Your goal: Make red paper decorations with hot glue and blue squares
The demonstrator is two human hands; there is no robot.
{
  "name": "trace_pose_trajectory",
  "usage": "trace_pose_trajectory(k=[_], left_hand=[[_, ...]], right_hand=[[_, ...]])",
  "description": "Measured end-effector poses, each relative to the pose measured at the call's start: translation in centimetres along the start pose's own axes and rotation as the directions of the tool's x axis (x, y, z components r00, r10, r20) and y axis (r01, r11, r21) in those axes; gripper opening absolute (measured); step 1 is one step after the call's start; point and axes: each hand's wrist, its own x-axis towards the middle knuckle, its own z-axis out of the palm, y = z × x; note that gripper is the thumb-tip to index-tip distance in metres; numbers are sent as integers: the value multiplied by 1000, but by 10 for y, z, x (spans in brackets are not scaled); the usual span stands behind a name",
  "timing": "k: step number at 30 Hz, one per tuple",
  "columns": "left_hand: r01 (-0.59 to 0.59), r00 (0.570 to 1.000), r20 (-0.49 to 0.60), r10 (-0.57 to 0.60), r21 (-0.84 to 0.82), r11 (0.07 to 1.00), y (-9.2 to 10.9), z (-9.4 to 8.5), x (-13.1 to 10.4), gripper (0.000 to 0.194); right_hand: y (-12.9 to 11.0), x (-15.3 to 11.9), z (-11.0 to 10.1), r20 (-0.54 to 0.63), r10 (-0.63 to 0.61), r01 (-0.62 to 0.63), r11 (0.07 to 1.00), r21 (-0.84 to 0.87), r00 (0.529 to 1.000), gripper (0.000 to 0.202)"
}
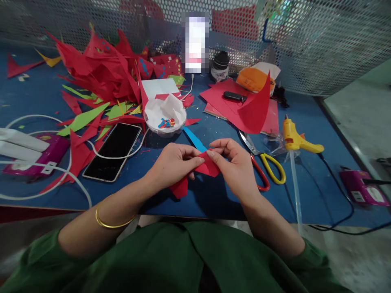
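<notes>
Between both hands, over the front part of the blue table (222, 199), is a folded red paper piece (208, 167). My left hand (175, 165) pinches its left part between thumb and fingers, and a red flap hangs below that hand. On the right side, my right hand (233, 162) grips the upper edge with thumb and forefinger. A blue strip (194, 139) lies just beyond the fingertips. Behind it stands a round bowl (165, 118) lined with white paper, holding small red and blue bits. Scissors (258, 154) with red and yellow handles lie beside my right hand.
A red paper heap (100, 69) and green scraps (82, 120) cover the back left. A dark phone (113, 152) and white cables lie left. Red sheets (235, 101) are at the back right, near a yellow glue gun (297, 138). Perforated metal mesh (305, 44) stands behind.
</notes>
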Motion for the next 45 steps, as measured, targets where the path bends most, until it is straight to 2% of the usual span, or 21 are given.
trace_pose_trajectory(k=[4,14,27,33,40,45], left_hand=[[35,999,-9,-35,-22,999,2,0,0,13],[31,999,8,-31,8,999,3,1,0,12],[8,1000,-1,-8,-18,1000,1,1,1,14],[5,1000,-15,-5,-16,1000,1,0,1,16],[1,999,32,0,-7,1000,-2,0,2,15],[-42,999,13,42,14,999,-6,-3,3,23]], right_hand=[[0,2,-3,-36,-12,17,990,136,999,20],[-1,0,1,-56,-86,78,989,-126,995,14],[4,-2,6,-91,-95,86,991,-100,991,16],[1,1,1,-102,-75,78,997,23,992,17],[2,0,-1,-71,-72,65,993,-96,995,15],[3,4,0,-75,-161,152,982,-112,984,18]])
